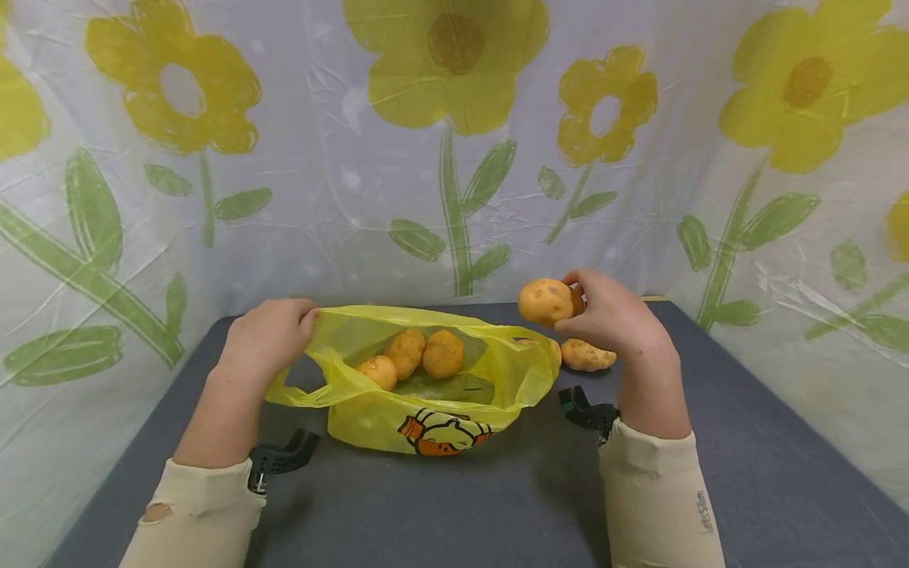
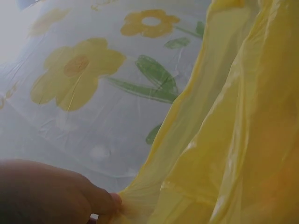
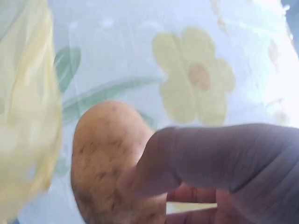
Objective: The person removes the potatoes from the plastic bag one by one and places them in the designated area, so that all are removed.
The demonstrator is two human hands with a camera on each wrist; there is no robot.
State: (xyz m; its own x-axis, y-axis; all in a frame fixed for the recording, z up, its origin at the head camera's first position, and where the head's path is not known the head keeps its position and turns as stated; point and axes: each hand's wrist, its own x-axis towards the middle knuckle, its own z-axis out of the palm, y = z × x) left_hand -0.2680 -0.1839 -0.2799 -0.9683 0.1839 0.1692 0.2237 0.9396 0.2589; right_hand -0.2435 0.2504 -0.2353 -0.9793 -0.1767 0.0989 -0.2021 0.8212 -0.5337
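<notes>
A yellow plastic bag (image 1: 440, 315) with a cartoon print on its front lies with its mouth spread wide. Several potatoes (image 1: 443, 354) are inside it. My left hand (image 1: 273, 335) pinches the left end of the bag's rim between thumb and fingers; the left wrist view shows the thumb (image 2: 105, 200) on the stretched plastic. Above the bag's right end, my right hand (image 1: 611, 312) grips a potato (image 1: 544, 301) by thumb and fingers. In the right wrist view that potato (image 3: 110, 163) is close up, the thumb across its side, apart from the bag.
Another potato (image 1: 588, 356) lies on the dark grey table (image 1: 440, 513) just right of the bag, with part of one more peeking out behind the bag's edge. A flower-printed white sheet (image 1: 298, 158) hangs behind and at both sides of the table.
</notes>
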